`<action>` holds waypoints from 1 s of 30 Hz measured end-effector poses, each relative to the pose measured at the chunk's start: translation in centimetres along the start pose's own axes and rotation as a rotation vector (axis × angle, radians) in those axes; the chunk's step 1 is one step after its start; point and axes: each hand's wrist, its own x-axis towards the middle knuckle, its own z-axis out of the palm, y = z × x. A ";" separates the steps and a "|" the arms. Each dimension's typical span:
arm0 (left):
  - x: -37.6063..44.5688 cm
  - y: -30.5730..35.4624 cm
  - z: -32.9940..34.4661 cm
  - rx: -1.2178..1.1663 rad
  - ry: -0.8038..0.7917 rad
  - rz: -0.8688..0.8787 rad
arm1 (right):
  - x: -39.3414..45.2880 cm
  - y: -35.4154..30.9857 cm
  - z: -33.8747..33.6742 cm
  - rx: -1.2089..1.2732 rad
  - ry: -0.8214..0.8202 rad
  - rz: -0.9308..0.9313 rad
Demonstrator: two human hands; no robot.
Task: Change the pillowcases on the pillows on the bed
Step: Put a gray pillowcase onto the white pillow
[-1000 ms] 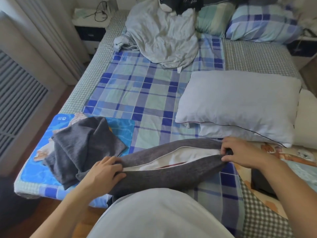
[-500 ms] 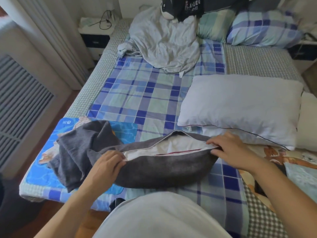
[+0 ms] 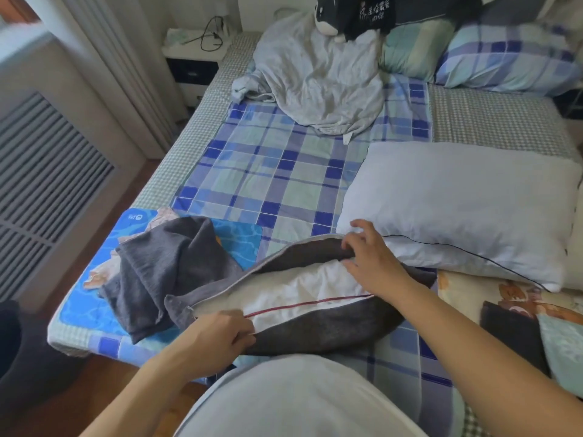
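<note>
Hands (image 3: 225,331) (image 3: 372,263) on grey pillowcase (image 3: 321,334) opening, fingers curled.

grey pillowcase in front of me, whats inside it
Inside the grey pillowcase is a white pillow with red piping, showing through the open slit. Left hand and right hand grip the edges. The pillow's ends are covered.

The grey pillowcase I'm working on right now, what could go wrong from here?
1. The grey pillowcase gapes wide, with the white pillow bulging out. It may bunch instead of filling the corners.
2. Your left hand pinches the near edge beside the zip. Fabric or the pillow's red piping could catch in the teeth.
3. The folded grey cloth lies near the foot edge of the bed. Tugging might nudge it off.
</note>
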 end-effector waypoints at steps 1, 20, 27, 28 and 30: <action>0.0 -0.2 0.4 0.024 0.089 0.043 | 0.7 -0.1 0.5 -0.025 0.030 0.023; 5.3 -0.4 3.4 -0.075 0.497 -0.050 | -7.7 2.6 2.4 -0.162 -0.142 -0.361; 4.1 -1.8 2.1 0.190 0.408 -0.033 | -11.1 3.2 3.3 -0.283 -0.249 -0.385; 3.6 -2.1 1.4 0.179 0.402 -0.049 | -11.1 3.5 3.4 -0.283 -0.227 -0.381; 2.6 -3.2 0.3 0.164 0.421 -0.049 | -10.7 3.8 3.3 -0.244 -0.176 -0.378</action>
